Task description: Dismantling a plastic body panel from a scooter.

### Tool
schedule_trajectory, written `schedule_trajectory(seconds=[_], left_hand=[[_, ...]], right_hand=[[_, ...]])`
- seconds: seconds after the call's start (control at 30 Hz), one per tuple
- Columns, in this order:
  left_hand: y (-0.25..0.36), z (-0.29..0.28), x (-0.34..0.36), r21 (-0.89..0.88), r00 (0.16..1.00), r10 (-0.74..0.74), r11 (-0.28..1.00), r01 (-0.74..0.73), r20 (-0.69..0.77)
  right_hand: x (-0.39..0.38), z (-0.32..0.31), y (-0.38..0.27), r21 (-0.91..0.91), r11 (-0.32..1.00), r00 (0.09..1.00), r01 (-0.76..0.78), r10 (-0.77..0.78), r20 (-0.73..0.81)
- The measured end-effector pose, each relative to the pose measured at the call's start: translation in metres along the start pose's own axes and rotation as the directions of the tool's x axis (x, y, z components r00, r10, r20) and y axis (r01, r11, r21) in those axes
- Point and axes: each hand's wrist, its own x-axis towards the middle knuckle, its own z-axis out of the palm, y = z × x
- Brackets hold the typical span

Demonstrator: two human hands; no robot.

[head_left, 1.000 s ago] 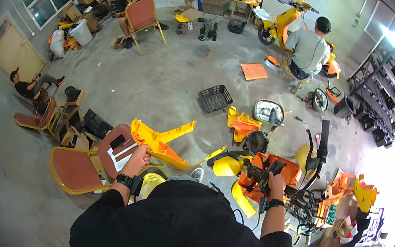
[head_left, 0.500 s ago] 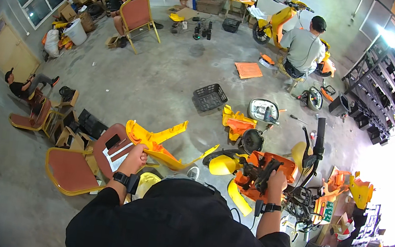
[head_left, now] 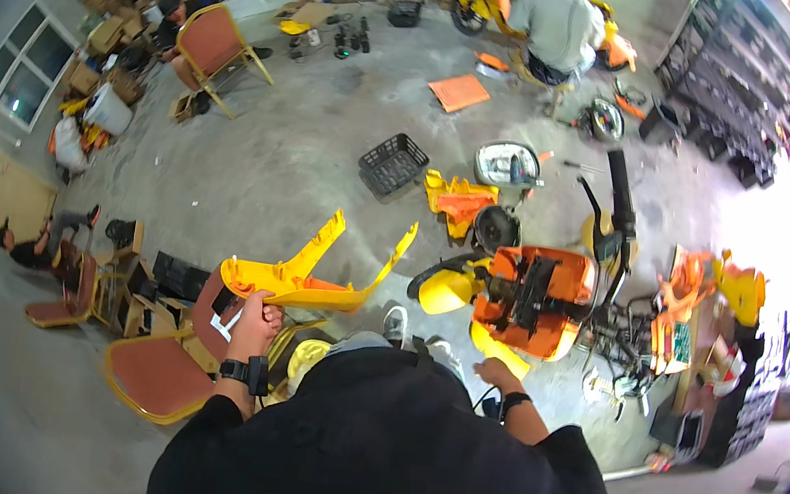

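My left hand (head_left: 257, 323) is closed on the near edge of a yellow plastic scooter panel (head_left: 294, 285). The panel is a forked piece with two long arms and some orange on its inner side, held up off the floor. My right hand (head_left: 498, 374) is low in front of my body, beside a curved yellow panel (head_left: 498, 353), its fingers loosely apart with nothing seen in them. Just beyond it stands a partly stripped scooter with an orange body shell (head_left: 558, 343), a black part (head_left: 535, 292) inside it, a yellow front fender (head_left: 447, 293) and a black handlebar grip (head_left: 622, 193).
A black crate (head_left: 393, 165), yellow-orange panels (head_left: 461, 206) and a headlight unit (head_left: 509, 165) lie on the floor ahead. Chairs (head_left: 156, 380) stand at my left. A person (head_left: 554, 29) sits by another scooter at the back. Shelving (head_left: 742, 74) lines the right.
My right hand has come away from the black part in the orange shell, back toward my body. The left hand still holds the yellow panel. The whole view has shifted and tilted.
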Motion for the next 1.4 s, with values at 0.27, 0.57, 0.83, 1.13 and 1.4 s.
schedule_trajectory(seconds=[0.27,0.57,0.83,1.13,1.4], left_hand=[[0.001,-0.007,0.006,-0.146,1.0,-0.003,0.989,0.007,0.031],[0.032,0.042,0.039,-0.159,1.0,0.0,0.987,0.003,0.014],[0.085,0.104,0.123,-0.211,0.997,-0.04,0.977,0.026,-0.059],[0.176,0.123,0.284,-0.158,0.973,-0.228,0.962,0.222,-0.025],[0.238,0.118,0.328,-0.081,0.943,-0.33,0.942,0.327,-0.03]], right_hand=[[-0.096,0.1,0.093,0.49,0.552,0.714,-0.674,0.657,0.242],[-0.054,0.106,0.073,0.722,0.602,0.851,-0.343,0.524,-0.033],[-0.028,0.108,0.04,0.536,0.69,0.835,-0.486,0.548,0.053],[-0.032,0.07,-0.083,0.75,-0.058,0.446,-0.659,0.773,0.451],[0.063,-0.028,-0.185,0.644,0.644,0.877,-0.412,0.472,0.089]])
